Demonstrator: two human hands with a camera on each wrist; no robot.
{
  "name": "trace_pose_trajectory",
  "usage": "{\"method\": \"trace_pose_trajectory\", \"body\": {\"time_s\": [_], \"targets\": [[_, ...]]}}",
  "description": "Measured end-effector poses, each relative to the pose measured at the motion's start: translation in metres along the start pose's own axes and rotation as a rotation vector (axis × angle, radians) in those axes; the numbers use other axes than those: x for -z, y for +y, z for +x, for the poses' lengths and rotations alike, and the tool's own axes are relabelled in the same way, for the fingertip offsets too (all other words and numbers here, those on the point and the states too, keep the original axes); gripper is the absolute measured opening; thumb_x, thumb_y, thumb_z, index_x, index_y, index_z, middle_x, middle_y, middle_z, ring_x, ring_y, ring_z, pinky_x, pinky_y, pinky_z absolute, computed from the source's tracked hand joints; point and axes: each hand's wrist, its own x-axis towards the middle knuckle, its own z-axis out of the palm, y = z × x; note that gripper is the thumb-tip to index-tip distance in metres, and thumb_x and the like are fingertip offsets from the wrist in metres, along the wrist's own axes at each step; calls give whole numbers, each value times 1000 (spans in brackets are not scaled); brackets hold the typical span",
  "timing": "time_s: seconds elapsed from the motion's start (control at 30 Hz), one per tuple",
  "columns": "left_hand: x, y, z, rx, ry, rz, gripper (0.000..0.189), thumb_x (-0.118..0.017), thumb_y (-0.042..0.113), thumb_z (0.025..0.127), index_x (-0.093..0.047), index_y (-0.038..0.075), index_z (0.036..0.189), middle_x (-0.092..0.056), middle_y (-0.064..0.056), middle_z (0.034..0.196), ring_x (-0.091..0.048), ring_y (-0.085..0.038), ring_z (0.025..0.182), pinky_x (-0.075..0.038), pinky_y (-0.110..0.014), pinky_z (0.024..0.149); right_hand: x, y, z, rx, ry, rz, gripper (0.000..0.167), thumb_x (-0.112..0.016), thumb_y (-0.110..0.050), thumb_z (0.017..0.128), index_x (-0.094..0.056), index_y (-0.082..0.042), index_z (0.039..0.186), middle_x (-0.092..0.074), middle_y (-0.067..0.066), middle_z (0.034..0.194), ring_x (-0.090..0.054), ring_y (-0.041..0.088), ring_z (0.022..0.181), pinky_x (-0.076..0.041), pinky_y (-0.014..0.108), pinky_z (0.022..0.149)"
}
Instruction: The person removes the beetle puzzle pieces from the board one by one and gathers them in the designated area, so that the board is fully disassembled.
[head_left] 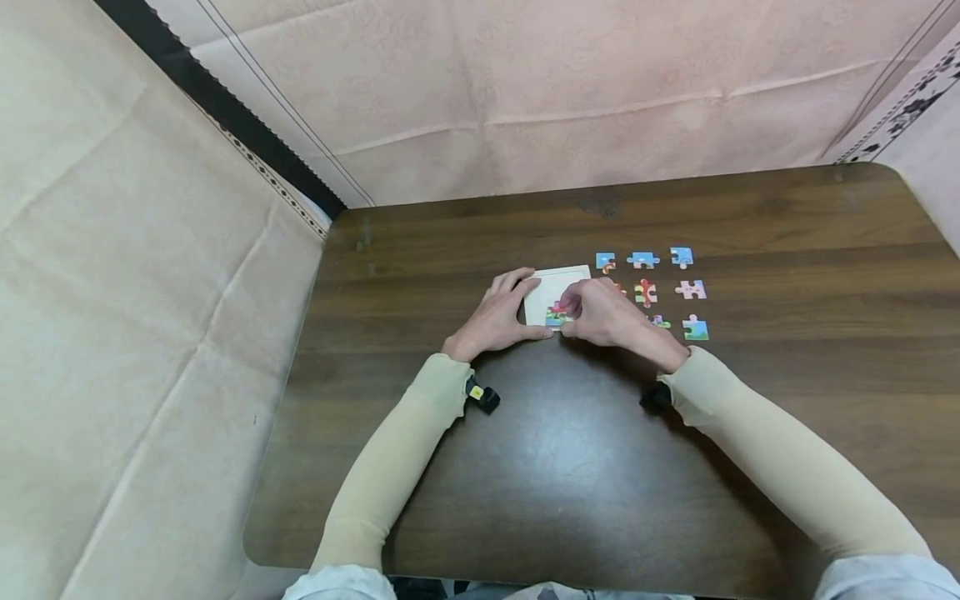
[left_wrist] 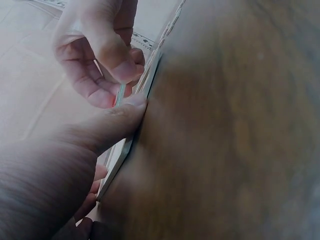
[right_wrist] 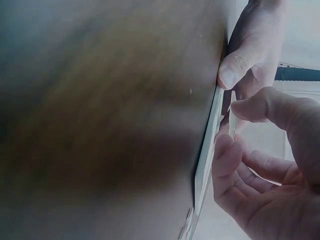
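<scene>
A white puzzle tray (head_left: 535, 304) lies on the table in the head view. My left hand (head_left: 501, 313) holds it at the left side, thumb on the near edge and fingers toward the far left corner. Over the tray's near part, my right hand (head_left: 600, 312) pinches a colourful jigsaw piece (head_left: 556, 313) between thumb and fingers. In the left wrist view that piece (left_wrist: 120, 94) is tilted up from the tray, close beside the left thumb. The right wrist view shows the piece (right_wrist: 232, 122) edge-on. Part of the tray is hidden under the right hand.
Several loose jigsaw pieces lie in rows right of the tray, among them a blue piece (head_left: 681, 257), a red piece (head_left: 645, 292), a pink piece (head_left: 691, 289) and a green-and-blue piece (head_left: 695, 327). The right hand partly covers some. Pale cloth (head_left: 600, 83) hangs behind the brown table (head_left: 450, 242).
</scene>
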Motion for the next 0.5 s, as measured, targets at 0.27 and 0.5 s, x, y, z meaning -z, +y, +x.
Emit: {"method": "trace_pose_trajectory", "body": {"time_s": [0.27,0.5], "targets": [[-1,0,1,1,2,20,92,-83,52,95,-41,15,168,-29,-6,178,-25,-31,164,-25,-56,136,5,6,-5,-12,13,-15,31,-85,-12,86,-78,3,112,-80,17,101,-71,26,91,-59,46,88],[-1,0,0,8,-3,14,92,-82,52,96,-40,16,169,-27,-4,179,-24,-30,165,-25,-56,136,9,13,-12,-37,5,-5,29,-85,-11,87,-78,3,112,-79,17,101,-69,25,90,-58,44,87]]}}
